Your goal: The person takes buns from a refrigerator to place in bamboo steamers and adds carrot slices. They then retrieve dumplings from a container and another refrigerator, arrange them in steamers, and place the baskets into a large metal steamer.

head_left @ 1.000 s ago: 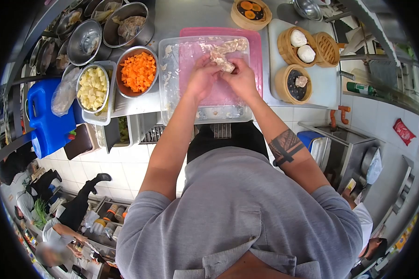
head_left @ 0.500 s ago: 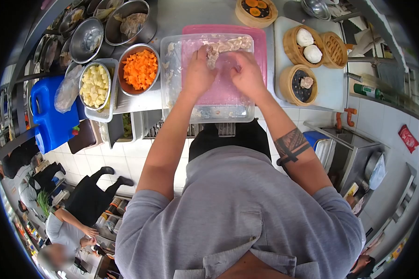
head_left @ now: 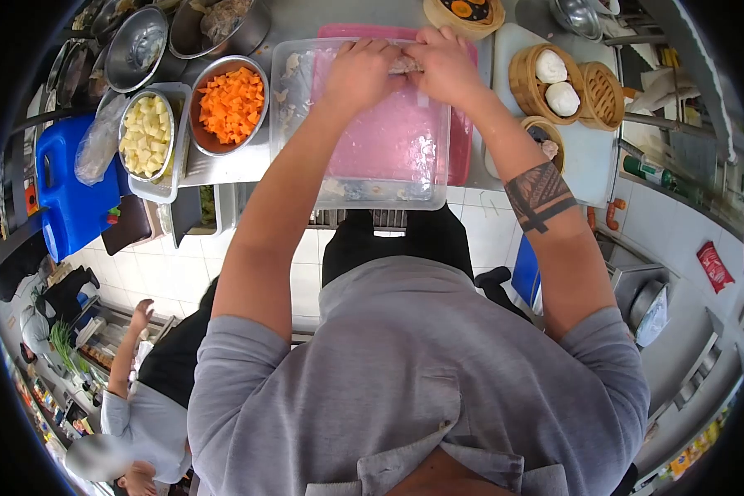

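Both hands are at the far side of a clear plastic tub [head_left: 293,157], which sits over a pink tray [head_left: 463,157]. My left hand [head_left: 362,73] has its fingers curled down on a lump of pale raw meat [head_left: 403,64]. From the other side my right hand [head_left: 446,68] closes on the same meat, its fingertips mostly hidden. Scraps of meat cling to the tub's left side. Beyond my right forearm, a bamboo steamer [head_left: 560,135] shows partly, with a small piece of meat [head_left: 548,150] inside.
Left of the tub stand a bowl of diced carrot [head_left: 231,106], a bowl of pale cubes [head_left: 146,136] and a blue jerrycan [head_left: 74,186]. On the right, a white board [head_left: 591,174] carries steamers, one with two white buns [head_left: 563,99]. Another person [head_left: 153,413] is at lower left.
Both hands have moved toward the far edge of the tub and come together over the meat. My view has shifted slightly. The other person has raised an arm.
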Available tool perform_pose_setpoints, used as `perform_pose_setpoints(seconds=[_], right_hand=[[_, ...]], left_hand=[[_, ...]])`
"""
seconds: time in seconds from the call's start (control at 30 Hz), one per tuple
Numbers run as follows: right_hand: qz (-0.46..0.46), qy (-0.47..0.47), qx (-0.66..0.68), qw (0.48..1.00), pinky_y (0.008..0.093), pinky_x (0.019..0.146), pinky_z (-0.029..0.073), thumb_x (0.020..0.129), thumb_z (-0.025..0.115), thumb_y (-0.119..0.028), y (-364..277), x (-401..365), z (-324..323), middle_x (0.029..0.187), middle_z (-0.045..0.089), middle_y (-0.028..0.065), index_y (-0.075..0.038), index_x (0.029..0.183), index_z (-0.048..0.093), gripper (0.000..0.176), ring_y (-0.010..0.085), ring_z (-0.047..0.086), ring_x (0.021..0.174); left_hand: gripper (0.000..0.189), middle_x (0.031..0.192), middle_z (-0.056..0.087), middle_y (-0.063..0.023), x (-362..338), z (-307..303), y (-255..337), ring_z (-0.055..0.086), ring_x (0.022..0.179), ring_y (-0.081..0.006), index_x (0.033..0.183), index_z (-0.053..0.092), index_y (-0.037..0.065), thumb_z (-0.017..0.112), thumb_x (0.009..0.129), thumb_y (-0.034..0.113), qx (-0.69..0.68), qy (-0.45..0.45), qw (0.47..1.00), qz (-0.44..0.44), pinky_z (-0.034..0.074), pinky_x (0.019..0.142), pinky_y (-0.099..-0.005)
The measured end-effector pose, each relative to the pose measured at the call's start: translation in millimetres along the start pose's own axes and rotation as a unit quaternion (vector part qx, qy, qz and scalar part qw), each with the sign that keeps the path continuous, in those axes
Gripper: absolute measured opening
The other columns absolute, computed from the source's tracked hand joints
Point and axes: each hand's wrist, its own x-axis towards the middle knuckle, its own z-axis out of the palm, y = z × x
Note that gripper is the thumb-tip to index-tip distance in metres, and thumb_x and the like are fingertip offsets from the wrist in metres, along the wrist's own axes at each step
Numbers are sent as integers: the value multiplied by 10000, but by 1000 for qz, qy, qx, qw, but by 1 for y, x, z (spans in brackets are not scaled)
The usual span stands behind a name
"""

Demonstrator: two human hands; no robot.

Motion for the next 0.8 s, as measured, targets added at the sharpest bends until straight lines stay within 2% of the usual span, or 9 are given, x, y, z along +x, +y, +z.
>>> perform_pose_setpoints(seconds=[0.07,0.2,0.27,0.4,0.47,0.6,0.67,0.7,0.8], right_hand=[[-2,-16,-5,1000,466,1024,421,766,776,-145,5,1,-2,1171,617,35,-169,1055,790,291,294,522,1200],[-32,-22,11,999,466,1024,423,767,769,-151,13,1,-8,1169,604,31,-169,1053,785,287,286,518,1202],[-81,-33,18,996,461,1026,433,770,785,-153,16,2,-15,1169,579,22,-203,1082,778,317,277,519,1181],[-74,-40,17,996,458,1025,435,775,781,-148,11,1,-18,1171,576,23,-179,1075,768,302,273,522,1179],[-46,-23,21,998,459,1021,437,781,776,-140,8,-1,-13,1169,575,25,-161,1085,760,305,274,523,1176],[-39,-17,16,999,457,1014,435,779,782,-135,9,0,-9,1151,568,26,-157,1090,762,313,273,525,1161],[-35,-40,8,999,461,1035,445,786,789,-143,10,-1,-8,1212,592,55,-135,1148,751,364,298,529,1194],[-35,-39,9,999,461,1035,445,786,789,-143,10,-3,-8,1212,592,55,-135,1148,751,364,298,529,1194],[-39,13,72,997,467,1086,456,825,784,-156,-2,-15,-5,1318,614,116,-100,1272,700,458,351,543,1264]], left_hand=[[378,1169,733,-36,5,1,-6,659,1171,-261,1167,762,145,809,804,240,12,-19,999,29,479,1026,-433],[355,1167,729,-6,7,-4,-19,644,1196,-251,1169,764,167,789,817,207,-4,-37,998,56,481,1018,-434],[350,1195,718,1,9,-9,-25,621,1225,-247,1179,762,171,772,829,185,-38,-70,992,97,475,1042,-445],[425,1264,704,-34,9,-16,-22,596,1273,-267,1207,751,135,804,785,153,-82,-100,987,90,457,1115,-452],[426,1274,697,-29,9,-15,-14,595,1270,-276,1197,754,131,811,775,151,-82,-101,991,24,461,1108,-452],[422,1264,694,-23,10,-14,-13,585,1281,-282,1187,752,152,811,774,209,-58,-124,990,30,432,1137,-457],[478,1317,683,-55,8,-19,-22,578,1305,-316,1242,735,158,798,768,172,-76,-157,979,101,446,1132,-464],[478,1317,683,-55,4,-21,-23,578,1305,-316,1242,735,158,798,768,172,-75,-158,979,102,446,1132,-464],[546,1359,669,-95,-12,-29,-27,564,1336,-347,1299,710,147,785,759,119,-171,-89,980,56,442,1138,-485]])
